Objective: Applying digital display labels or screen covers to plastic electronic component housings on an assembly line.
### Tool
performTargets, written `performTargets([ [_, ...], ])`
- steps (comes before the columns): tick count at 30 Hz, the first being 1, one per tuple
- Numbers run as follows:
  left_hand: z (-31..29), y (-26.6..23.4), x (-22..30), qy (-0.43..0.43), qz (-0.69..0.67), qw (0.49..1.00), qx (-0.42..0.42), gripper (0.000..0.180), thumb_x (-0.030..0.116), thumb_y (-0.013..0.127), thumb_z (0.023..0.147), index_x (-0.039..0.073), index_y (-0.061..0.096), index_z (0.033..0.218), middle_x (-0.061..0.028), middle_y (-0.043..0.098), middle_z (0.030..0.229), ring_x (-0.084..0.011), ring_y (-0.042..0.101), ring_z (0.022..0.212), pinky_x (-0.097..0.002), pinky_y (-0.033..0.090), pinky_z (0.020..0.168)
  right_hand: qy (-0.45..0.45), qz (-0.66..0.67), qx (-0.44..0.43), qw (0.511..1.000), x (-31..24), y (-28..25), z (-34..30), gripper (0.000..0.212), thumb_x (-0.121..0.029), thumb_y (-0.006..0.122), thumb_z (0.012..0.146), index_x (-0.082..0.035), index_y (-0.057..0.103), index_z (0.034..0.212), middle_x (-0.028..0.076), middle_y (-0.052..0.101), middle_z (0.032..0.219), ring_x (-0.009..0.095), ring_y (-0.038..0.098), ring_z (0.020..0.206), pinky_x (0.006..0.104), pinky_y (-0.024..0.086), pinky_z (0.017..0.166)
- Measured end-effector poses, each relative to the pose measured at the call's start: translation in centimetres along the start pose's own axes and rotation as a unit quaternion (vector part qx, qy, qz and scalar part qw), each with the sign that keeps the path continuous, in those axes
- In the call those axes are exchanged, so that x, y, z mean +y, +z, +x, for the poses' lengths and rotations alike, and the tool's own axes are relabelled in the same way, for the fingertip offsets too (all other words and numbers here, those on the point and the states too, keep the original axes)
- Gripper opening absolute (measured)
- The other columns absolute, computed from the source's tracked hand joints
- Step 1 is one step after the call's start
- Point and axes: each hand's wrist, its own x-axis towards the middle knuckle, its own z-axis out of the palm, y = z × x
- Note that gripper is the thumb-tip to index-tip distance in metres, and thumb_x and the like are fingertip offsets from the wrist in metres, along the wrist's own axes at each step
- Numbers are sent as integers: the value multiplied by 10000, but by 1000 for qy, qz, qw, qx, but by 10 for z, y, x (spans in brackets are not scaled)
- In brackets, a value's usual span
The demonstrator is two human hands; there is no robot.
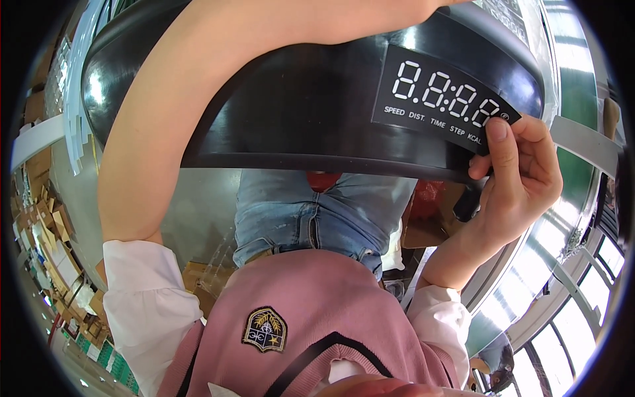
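A curved, glossy black plastic cover (297,106) stretches across in front of my body. Over its right part is a flat black display sticker (426,99) with white digit segments and a row of small white lettering. My right hand (522,169) pinches the sticker's right end between thumb and fingers. Whether the sticker's far left end lies fully against the cover, I cannot tell. My left forearm arches over the cover, and my left hand (403,12) is at the top edge, its fingers mostly cut off. Beyond it lies a printed sheet (506,16) in clear film.
Cardboard boxes and cartons (56,245) are piled at the far left. An open carton (426,228) sits below the cover at the right. A green surface (577,99) runs along the right, with windows beyond. Another person (496,364) shows at the lower right.
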Motion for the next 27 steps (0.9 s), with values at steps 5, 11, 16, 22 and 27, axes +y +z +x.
performTargets([
  [5, -2, 1, -4, 24, -30, 999, 20, 519, 321, 480, 1004, -44, 579, 647, -174, 493, 509, -326, 490, 481, -416, 413, 539, 3, 0, 0, 1000, -1, 0, -1, 110, 16, 749, 821, 31, 643, 846, 31, 615, 648, 59, 539, 471, 158, 367, 430],
  [11, 1, -9, 11, -43, -31, 998, -40, 507, 342, 491, 1005, -37, 609, 691, -180, 541, 556, -318, 510, 492, -402, 414, 526, 16, -2, -2, 1000, -3, -1, 0, 103, 41, 739, 816, 29, 640, 841, 28, 611, 651, 54, 537, 473, 161, 370, 430],
  [16, 13, -3, 3, -68, -72, 994, -52, 501, 351, 493, 1010, -31, 620, 712, -176, 570, 588, -301, 526, 500, -387, 409, 514, 30, -5, 1, 1000, -9, 1, -1, 97, 53, 730, 814, 32, 638, 833, 22, 611, 652, 49, 540, 484, 160, 371, 429],
  [22, -3, -2, 5, 15, -60, 998, -7, 485, 338, 490, 1014, -24, 617, 717, -165, 556, 576, -301, 517, 501, -387, 402, 513, 43, -1, -5, 999, -10, 3, -1, 102, 55, 734, 805, 36, 635, 818, 14, 608, 652, 35, 539, 507, 158, 386, 433],
  [27, -7, 0, 6, 23, -63, 998, -12, 473, 330, 493, 1013, -23, 611, 722, -162, 542, 580, -305, 510, 508, -386, 401, 516, 27, -28, -3, 999, -10, 3, -2, 121, 40, 721, 826, 18, 604, 804, 8, 584, 639, 36, 503, 463, 154, 327, 420],
])
